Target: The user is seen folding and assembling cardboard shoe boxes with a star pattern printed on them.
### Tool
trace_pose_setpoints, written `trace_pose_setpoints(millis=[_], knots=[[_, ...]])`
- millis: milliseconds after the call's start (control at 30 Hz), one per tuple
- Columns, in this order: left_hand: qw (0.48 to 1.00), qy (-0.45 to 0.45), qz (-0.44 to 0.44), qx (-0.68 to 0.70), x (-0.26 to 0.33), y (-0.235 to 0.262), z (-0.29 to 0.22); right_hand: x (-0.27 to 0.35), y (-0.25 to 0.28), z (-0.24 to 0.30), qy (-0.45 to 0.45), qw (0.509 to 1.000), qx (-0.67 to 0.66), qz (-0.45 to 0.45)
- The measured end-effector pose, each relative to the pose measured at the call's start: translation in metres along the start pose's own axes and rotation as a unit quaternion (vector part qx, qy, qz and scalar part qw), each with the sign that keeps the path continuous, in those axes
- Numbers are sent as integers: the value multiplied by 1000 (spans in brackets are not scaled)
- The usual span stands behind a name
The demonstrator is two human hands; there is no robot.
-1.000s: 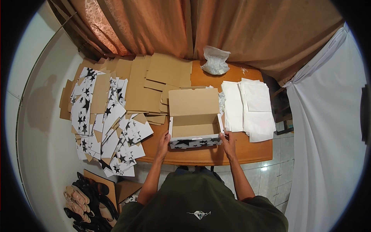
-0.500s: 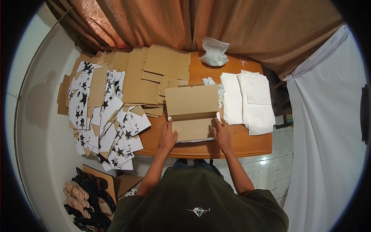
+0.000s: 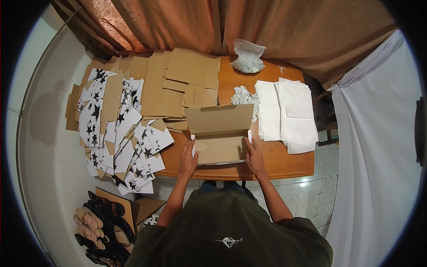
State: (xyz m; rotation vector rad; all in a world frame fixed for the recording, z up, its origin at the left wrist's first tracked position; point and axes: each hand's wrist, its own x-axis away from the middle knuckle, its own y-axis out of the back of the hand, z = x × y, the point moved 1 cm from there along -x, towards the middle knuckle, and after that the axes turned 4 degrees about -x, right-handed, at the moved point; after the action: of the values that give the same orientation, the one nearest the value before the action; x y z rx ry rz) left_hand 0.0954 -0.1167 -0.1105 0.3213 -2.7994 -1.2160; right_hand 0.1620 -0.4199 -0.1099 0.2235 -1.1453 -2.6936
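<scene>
A cardboard box point(image 3: 222, 149) with plain brown inner faces lies at the front of the wooden table, its lid raised at the far side. My left hand point(image 3: 188, 159) grips the left side wall, fingers on the outside and over the edge. On the opposite wall, my right hand point(image 3: 255, 158) holds the right side in the same way. White outer board shows at both side edges. Small crumpled white pieces point(image 3: 243, 95) lie just beyond the lid, next to stacks of white paper sheets point(image 3: 296, 100) on the right.
Flat brown cardboard blanks point(image 3: 162, 93) are piled at the back left. Star-printed white cardboard pieces point(image 3: 126, 147) spread over the left end. A clear plastic bag point(image 3: 248, 58) stands at the back against the brown curtain point(image 3: 267, 26). Shoes point(image 3: 102, 222) lie on the floor at lower left.
The lid has tipped down and toward me, showing more of the crumpled pieces behind it. Both hands have stayed on the side walls, the left shifting slightly outward.
</scene>
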Motion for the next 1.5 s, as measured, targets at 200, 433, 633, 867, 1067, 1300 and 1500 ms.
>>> trace_pose_setpoints(millis=[200,433,633,867,1067,1300,1500], knots=[[999,26,-9,28,-7,0,11,-6,4,-5,-116,979,-169,-8],[999,-3,-44,26,-6,-1,6,-4,-3,-21,-27,994,-88,-56],[998,22,-42,49,-1,-4,15,-4,-2,-7,-64,991,-112,-43],[998,36,-38,46,-10,-4,16,-9,-6,-7,-32,995,-72,-58],[996,45,-20,71,-15,-3,20,-7,-5,-8,-75,991,-95,-58],[998,34,0,48,-19,4,20,-6,-6,-4,-62,991,-89,-74],[998,-29,-58,-19,-29,32,-33,-7,5,8,-55,987,-77,-126]])
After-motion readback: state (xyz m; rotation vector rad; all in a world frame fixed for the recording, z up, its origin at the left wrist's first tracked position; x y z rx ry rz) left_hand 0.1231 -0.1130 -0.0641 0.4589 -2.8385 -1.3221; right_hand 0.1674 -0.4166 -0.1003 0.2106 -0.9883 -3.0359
